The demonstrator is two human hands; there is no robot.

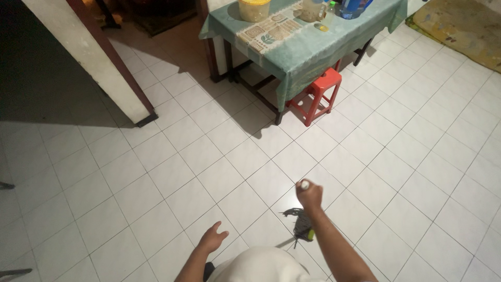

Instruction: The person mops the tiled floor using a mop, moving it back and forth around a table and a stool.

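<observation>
Mop handle (305, 184), seen almost end-on, shows as a small pale tip poking out of the right hand, low in the middle of the view; the dark stringy mop head (299, 222) with a yellow-green collar lies on the white tiled floor (156, 172) just below that fist.

At far left, a dark doorway is edged by a pale wall pillar (88, 57). Nearer and lower, the left hand (213, 238) hangs over the tiles with its fingers loosely spread, holding and touching nothing. Just right of it, the right hand (310, 196) is closed in a tight fist around the top of the handle, fingers wrapped fully together.

Farther away and above, a table (313, 52) under a teal cloth carries a yellowish tub (254, 9) and some jars and bottles. A red plastic stool (317, 94) sits tucked at its near edge. At the far right corner, a worn mat (462, 26) lies on the tiles.
</observation>
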